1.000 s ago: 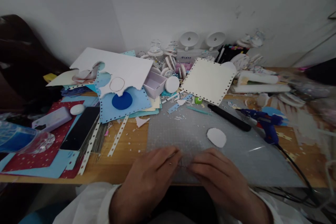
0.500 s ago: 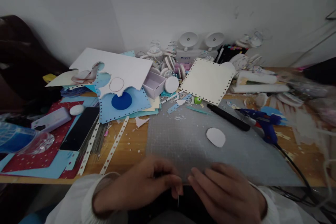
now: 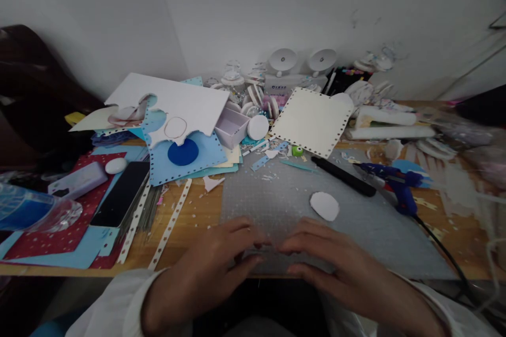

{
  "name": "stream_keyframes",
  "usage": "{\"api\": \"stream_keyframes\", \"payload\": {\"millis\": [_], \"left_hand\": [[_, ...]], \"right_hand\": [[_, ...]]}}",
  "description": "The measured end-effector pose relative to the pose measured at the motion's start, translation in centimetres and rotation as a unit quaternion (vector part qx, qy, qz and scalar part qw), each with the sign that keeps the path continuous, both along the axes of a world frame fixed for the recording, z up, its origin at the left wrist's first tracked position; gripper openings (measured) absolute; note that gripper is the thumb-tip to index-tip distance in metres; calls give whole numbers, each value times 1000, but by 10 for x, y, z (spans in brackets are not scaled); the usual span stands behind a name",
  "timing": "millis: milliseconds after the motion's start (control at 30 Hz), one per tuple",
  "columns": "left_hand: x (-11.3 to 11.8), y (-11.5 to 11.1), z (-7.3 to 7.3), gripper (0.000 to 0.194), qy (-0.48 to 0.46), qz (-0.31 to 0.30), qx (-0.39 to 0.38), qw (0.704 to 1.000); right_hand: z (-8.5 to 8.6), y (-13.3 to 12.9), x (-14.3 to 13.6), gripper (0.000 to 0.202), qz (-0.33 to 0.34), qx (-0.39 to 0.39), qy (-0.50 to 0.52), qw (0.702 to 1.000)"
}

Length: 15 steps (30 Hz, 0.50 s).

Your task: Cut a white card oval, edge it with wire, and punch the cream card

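Note:
My left hand [image 3: 213, 258] hovers at the near edge of the grey cutting mat [image 3: 272, 200], fingers loosely bent and thumb apart from them. Facing it, my right hand [image 3: 336, 258] has its fingers stretched toward the left and its thumb lowered. A small gap separates the fingertips, and I make out nothing held in either hand. Just below the left thumb a very faint thin line shows, too dim to name. Beyond my right hand a white rounded cut-out [image 3: 324, 206] lies flat on the mat.
A black-handled tool [image 3: 343, 176] and a blue glue gun [image 3: 395, 181] with its cord lie at right. Leftward are a phone [image 3: 122, 194], a bottle [image 3: 35, 208], paper strips and thin wires. Cut foam sheets [image 3: 174, 102], an open box [image 3: 231, 126] and scraps crowd the back.
Both hands have risen from the table's edge onto the mat's near side. The left hand's pinch on a thin wire-like piece has loosened. The right fingers have spread from the thumb.

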State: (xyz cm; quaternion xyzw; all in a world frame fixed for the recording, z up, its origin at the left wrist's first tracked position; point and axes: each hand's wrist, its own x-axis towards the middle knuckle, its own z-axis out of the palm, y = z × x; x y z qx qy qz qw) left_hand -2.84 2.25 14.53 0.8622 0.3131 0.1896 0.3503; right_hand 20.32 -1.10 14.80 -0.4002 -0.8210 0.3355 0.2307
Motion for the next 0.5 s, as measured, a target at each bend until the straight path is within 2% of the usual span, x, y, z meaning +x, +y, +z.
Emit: {"api": "stream_keyframes", "payload": {"millis": [167,300,400,500], "left_hand": [[-4,2,-6,16,15,-53,137,989],[-3,4,-3,17,27,-87,250,964],[-1,6,2,19,43,-131,296,945],[1,8,5,15,45,-148,328,932]], "right_hand": [[-2,-1,4,15,6,-32,-10,999],[-4,-2,4,15,7,-32,-9,999],[-7,-2,4,12,15,-31,-17,999],[-10,-3,4,10,17,-24,-25,999]]}}
